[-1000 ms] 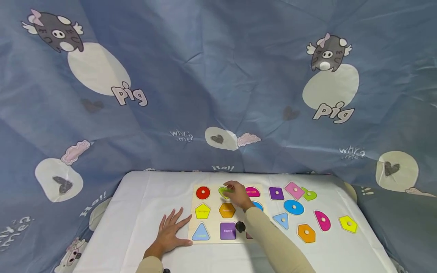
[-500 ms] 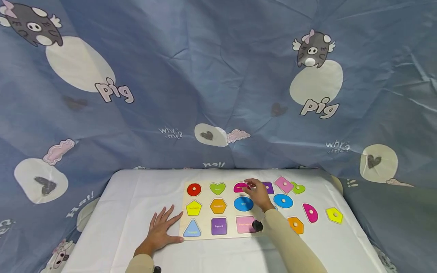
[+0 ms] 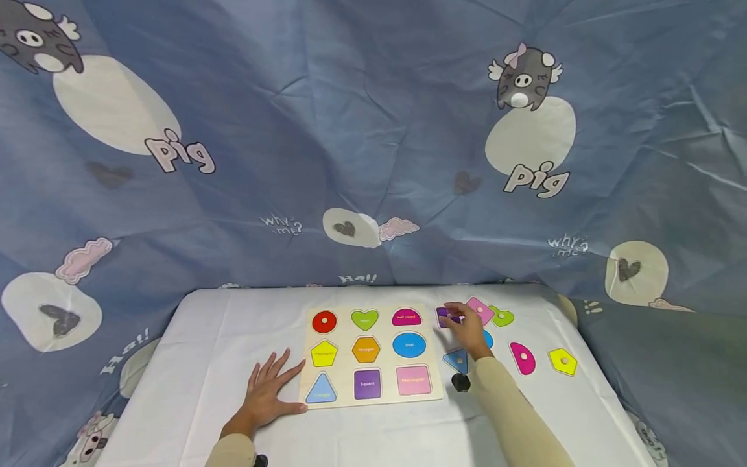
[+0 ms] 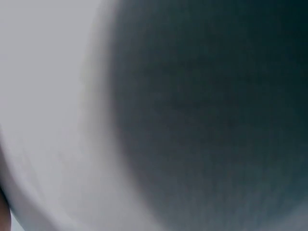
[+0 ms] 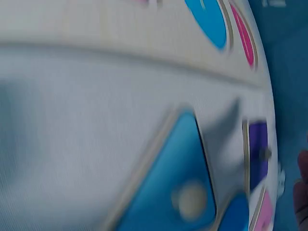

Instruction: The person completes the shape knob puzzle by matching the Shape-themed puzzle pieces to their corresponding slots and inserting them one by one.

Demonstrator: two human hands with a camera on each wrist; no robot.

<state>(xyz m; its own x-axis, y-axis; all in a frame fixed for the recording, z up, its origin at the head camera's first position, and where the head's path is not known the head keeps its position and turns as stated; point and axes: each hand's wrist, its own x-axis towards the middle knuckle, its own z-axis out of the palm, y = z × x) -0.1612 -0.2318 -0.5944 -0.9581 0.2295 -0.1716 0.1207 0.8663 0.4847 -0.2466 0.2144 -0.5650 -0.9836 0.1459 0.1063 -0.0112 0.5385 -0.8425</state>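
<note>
R hand was at the purple square piece, which lay on the tabletop just right of the puzzle board; fingers curled over it, but whether they'd actually nipped the peg I couldn't tell. L hand lay flat, fingers spread, touching the board's left edge. Best approach imo: pinch the peg, lift straight up, keep clear of the pink piece beside it, L hand steadying the board.
</note>
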